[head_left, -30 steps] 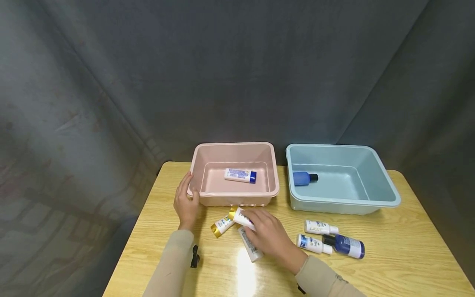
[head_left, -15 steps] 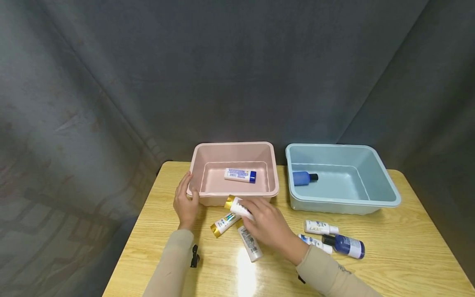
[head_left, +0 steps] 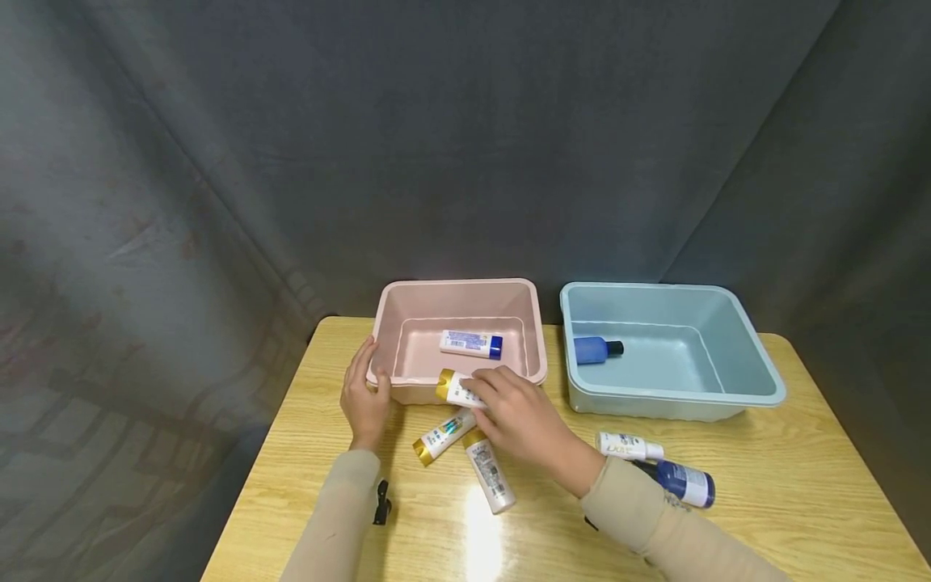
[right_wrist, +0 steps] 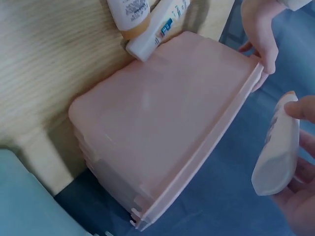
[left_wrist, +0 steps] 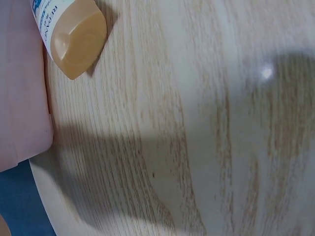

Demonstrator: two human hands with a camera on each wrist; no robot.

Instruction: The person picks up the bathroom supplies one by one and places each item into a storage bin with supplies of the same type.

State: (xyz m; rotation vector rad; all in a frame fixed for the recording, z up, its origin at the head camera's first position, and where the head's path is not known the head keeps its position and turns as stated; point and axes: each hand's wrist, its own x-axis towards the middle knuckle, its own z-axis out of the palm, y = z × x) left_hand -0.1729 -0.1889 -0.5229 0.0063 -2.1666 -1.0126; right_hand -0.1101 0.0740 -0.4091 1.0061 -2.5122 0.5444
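My left hand (head_left: pixel 367 404) grips the near left corner of the pink bin (head_left: pixel 465 380), with fingers along its side and thumb at the front. My right hand (head_left: pixel 520 416) holds a small white bottle with a gold cap (head_left: pixel 458 390) level with the bin's front rim, cap pointing left. In the right wrist view, thumb and fingers wrap that white bottle (right_wrist: pixel 278 147). Below it on the table lie a second gold-capped white bottle (head_left: pixel 444 436) and a pearly bottle (head_left: pixel 489 473) with a gold cap. Inside the pink bin is a white bottle with a blue cap (head_left: pixel 471 343).
A light blue bin (head_left: pixel 676 396) stands to the right, holding a blue bottle with a black cap (head_left: pixel 592 350). In front of it lie a white bottle (head_left: pixel 629 446) and a dark blue bottle (head_left: pixel 684 482), partly covered by my right sleeve. A grey curtain (head_left: pixel 465 145) hangs behind the table.
My right hand has lifted the gold-capped bottle from the table up to the pink bin's front rim. My right sleeve now covers one white bottle. The left hand has stayed put.
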